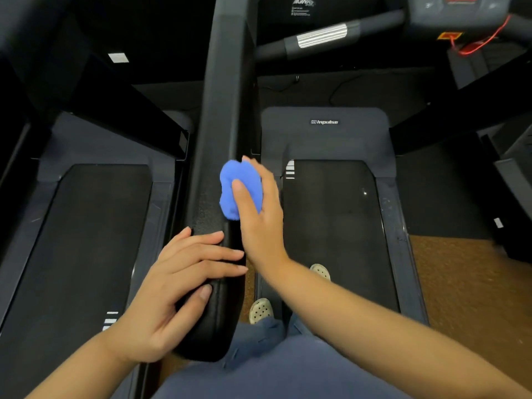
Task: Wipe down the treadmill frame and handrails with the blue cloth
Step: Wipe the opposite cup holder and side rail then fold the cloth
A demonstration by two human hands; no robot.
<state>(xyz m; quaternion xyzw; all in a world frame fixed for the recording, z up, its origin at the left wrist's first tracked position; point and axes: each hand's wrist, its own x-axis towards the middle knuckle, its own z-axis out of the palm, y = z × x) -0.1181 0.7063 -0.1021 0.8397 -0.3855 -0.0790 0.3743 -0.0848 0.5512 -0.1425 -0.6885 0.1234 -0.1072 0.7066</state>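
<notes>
A long black padded handrail (221, 110) runs from the bottom centre up to the top of the view. My right hand (260, 220) grips a bunched blue cloth (230, 185) and holds it against the right side of this handrail, about halfway along. My left hand (184, 277) rests on the near end of the handrail, fingers laid across its top and thumb on its left side. Right of the handrail lies the treadmill belt (339, 226) with a grey motor cover (325, 131).
A second treadmill belt (80, 240) lies to the left. A front crossbar with a silver grip sensor (322, 36) and a console with a red safety cord (478, 44) sit at the top right. My feet in light perforated shoes (260, 309) stand below, beside brown floor (466, 283).
</notes>
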